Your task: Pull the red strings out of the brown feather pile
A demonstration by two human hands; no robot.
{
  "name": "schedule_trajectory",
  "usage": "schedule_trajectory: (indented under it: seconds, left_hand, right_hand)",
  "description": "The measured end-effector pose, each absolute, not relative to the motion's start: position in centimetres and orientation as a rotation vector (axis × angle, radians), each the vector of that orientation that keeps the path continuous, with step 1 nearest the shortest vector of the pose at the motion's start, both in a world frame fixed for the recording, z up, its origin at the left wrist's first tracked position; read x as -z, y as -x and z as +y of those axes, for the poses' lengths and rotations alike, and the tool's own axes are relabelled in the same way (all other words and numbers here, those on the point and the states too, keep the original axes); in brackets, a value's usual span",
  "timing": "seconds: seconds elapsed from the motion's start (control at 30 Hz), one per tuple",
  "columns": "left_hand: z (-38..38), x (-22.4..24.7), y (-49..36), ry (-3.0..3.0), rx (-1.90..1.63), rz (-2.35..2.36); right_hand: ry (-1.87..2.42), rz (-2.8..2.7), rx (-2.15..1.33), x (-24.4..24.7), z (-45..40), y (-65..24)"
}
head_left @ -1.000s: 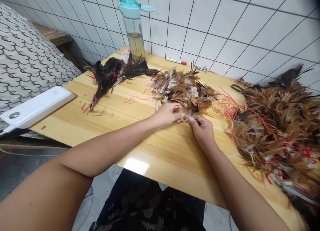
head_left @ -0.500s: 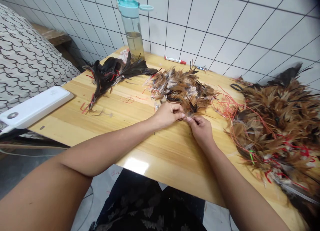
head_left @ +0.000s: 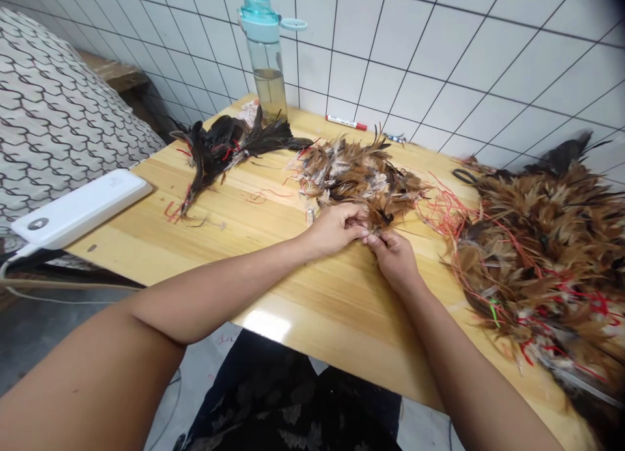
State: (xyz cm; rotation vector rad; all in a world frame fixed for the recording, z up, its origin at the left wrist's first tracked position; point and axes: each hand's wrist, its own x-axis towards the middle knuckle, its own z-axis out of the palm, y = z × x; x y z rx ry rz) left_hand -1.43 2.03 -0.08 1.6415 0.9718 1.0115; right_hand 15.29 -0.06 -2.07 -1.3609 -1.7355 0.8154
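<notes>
Right now both hands meet at the near edge of the middle feather pile, a loose brown and white heap in the centre of the worktop. The left hand is curled, its fingertips pinched together on a small tuft at the pile's near rim. The right hand comes up from below with thumb and forefinger closed on the same tuft, though what exactly sits between the fingers is too small to make out.

As to progress, three groups lie apart. A small dark feather bunch rests at the far left beside the water bottle. The middle pile is under the hands. A much larger brown feather heap, threaded with red strings, fills the right side and runs off the picture's edge. Judging by those sizes, only a small share looks sorted and the bulk is left.

Bare wood lies in front of the hands down to the near edge, and between the dark bunch and the middle pile. A red-capped marker lies along the tiled wall at the back. A white power bank sits at the left corner, partly overhanging the edge, with a patterned bed beyond it.
</notes>
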Motion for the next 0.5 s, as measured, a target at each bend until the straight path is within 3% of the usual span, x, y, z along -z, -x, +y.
schedule_trajectory:
  seconds: [0.23, 0.4, 0.5]
  left_hand:
    - [2.3, -0.9, 2.1, -1.666, -1.022, 0.962]
    - [4.4, -3.8, 6.7, -1.852, -1.353, 1.307]
    - [6.3, -4.0, 10.1, -2.151, -1.218, 1.557]
  right_hand:
    - [1.334, -1.753, -0.859, 1.8, -0.3, -15.2]
    - [1.375, -1.534, -0.973, 1.2, -0.6, -15.3]
    - [1.344, -1.424, -1.051, 0.9, -0.7, -15.4]
